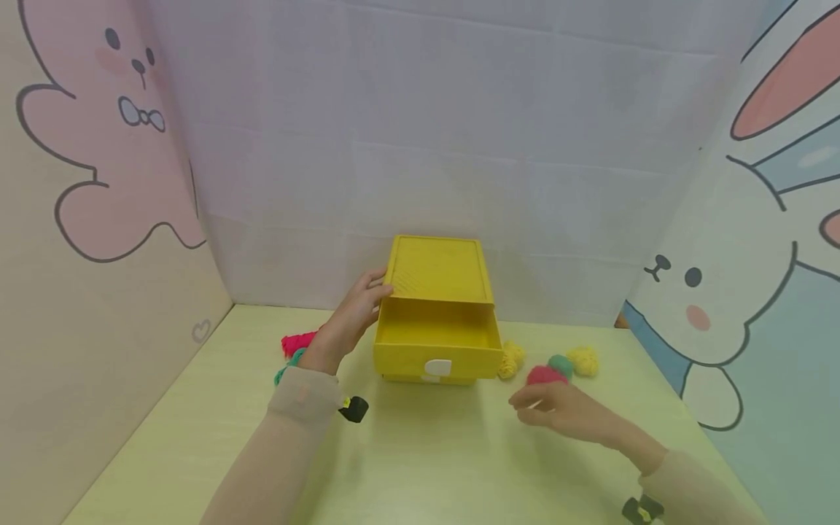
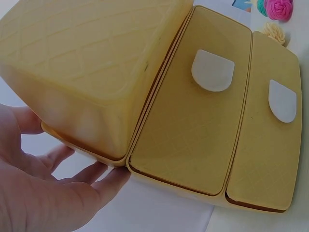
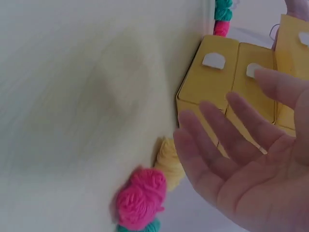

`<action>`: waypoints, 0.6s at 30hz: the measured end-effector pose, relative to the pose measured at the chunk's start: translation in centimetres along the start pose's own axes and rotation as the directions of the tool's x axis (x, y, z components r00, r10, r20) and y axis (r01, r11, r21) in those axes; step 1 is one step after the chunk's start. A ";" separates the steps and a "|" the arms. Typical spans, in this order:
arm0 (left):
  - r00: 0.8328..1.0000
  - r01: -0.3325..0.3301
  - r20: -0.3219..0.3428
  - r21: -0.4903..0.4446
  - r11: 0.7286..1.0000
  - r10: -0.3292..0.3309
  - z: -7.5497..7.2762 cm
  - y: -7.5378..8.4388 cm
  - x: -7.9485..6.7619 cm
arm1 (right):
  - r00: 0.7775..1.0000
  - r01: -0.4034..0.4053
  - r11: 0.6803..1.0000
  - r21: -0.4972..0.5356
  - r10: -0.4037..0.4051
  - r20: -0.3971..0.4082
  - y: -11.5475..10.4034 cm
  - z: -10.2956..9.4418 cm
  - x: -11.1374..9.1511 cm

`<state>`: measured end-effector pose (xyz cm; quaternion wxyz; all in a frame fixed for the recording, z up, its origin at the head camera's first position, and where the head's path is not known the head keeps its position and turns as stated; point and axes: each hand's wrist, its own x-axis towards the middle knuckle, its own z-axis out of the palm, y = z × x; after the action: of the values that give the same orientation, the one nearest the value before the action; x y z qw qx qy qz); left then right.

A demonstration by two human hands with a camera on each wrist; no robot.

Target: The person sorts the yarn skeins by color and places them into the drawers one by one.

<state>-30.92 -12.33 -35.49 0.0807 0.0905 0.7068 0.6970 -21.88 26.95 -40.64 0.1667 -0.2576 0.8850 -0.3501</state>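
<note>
A yellow box with stacked drawers (image 1: pixel 436 270) stands against the back wall, its top drawer (image 1: pixel 407 359) pulled out and bare inside. Two lower drawers, each with a white tab, are closed in the left wrist view. My left hand (image 1: pixel 351 313) touches the box's left side, fingertips (image 2: pixel 113 183) along its edge. Over the table at the right, my right hand (image 1: pixel 567 412) holds nothing, its fingers loosely extended. Just beyond it lie a pink yarn ball (image 1: pixel 546 375), a teal one (image 1: pixel 561 366) and a yellow one (image 1: pixel 583 361).
Another yellow yarn bundle (image 1: pixel 510 360) lies beside the box's right front corner. Left of the box are pink yarn (image 1: pixel 297 343) and teal yarn (image 1: pixel 281 374), partly hidden by my left arm. Printed walls enclose the pale table (image 1: pixel 420 467) on three sides.
</note>
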 end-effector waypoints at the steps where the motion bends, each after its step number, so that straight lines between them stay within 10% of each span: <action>1: 1.000 0.000 -0.001 -0.001 1.000 0.000 0.0 0.0 0.0 | 0.999 0.009 0.996 -0.094 -0.013 -0.039 0.4 -0.2 0.0; 7: 1.000 0.001 -0.006 0.004 1.000 -0.001 0.0 0.0 0.0 | 0.960 0.015 0.891 -0.454 -0.140 -0.243 2.9 -1.3 0.1; 18: 1.000 0.004 -0.016 0.006 1.000 -0.004 0.0 -0.1 0.3 | 0.932 -0.074 0.863 -0.500 -0.119 -0.343 5.5 -2.4 1.3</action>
<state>-31.22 -12.22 -35.63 0.0759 0.0838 0.7097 0.6953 -25.95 30.94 -43.00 -0.0768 -0.2336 0.9577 -0.1497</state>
